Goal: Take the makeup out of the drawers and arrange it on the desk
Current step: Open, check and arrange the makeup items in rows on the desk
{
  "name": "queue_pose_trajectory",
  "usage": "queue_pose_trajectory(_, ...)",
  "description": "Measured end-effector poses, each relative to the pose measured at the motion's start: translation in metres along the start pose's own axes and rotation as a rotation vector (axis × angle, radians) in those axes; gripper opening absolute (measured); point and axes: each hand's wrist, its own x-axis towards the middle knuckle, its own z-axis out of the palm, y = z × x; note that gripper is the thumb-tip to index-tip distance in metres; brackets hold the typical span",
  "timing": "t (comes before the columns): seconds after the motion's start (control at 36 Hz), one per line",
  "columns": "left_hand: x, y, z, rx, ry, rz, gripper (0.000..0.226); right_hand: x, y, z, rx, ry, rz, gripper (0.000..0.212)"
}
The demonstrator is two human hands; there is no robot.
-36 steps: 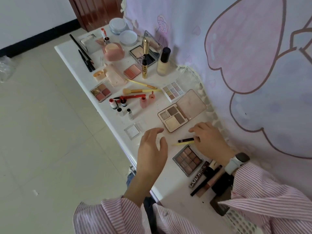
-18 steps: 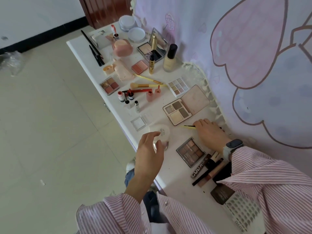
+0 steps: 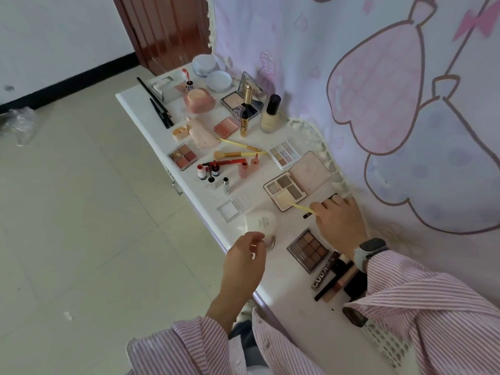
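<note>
Makeup lies spread over the white desk point(image 3: 286, 288). My right hand point(image 3: 339, 226) rests beside the open beige eyeshadow palette point(image 3: 286, 192) and pinches a thin yellow brush point(image 3: 301, 208) whose tip lies over that palette; a black pencil end shows under the fingers. My left hand point(image 3: 244, 262) hovers at the desk's front edge, fingers loosely curled, just short of a round white compact point(image 3: 261, 224) standing open there. A dark brown palette point(image 3: 308, 249) lies between my two hands.
Farther along the desk lie small bottles point(image 3: 213, 174), yellow brushes point(image 3: 238, 154), a foundation bottle point(image 3: 270, 115), a pink case point(image 3: 198, 100) and round jars point(image 3: 217, 81). Mascaras and tubes point(image 3: 334, 274) lie by my right sleeve. A pink curtain point(image 3: 392, 104) hangs along the right; tiled floor lies left.
My right hand carried the yellow brush up toward the beige palette. The round white compact now stands open on the desk, and my left hand has drawn back from it.
</note>
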Motion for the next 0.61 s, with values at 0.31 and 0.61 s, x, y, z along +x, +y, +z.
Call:
queue_pose_trajectory(0.31,-0.009,-0.021,-0.017,-0.028,-0.070,0.014,0.022,0.005,-0.024,0.001,0.077,-0.512,0.338,0.036)
queue_pose_trajectory(0.61,-0.012,-0.018,-0.034,-0.025,-0.112,0.093,0.021,-0.026,-0.023,-0.045,0.603,0.087,0.540,0.015)
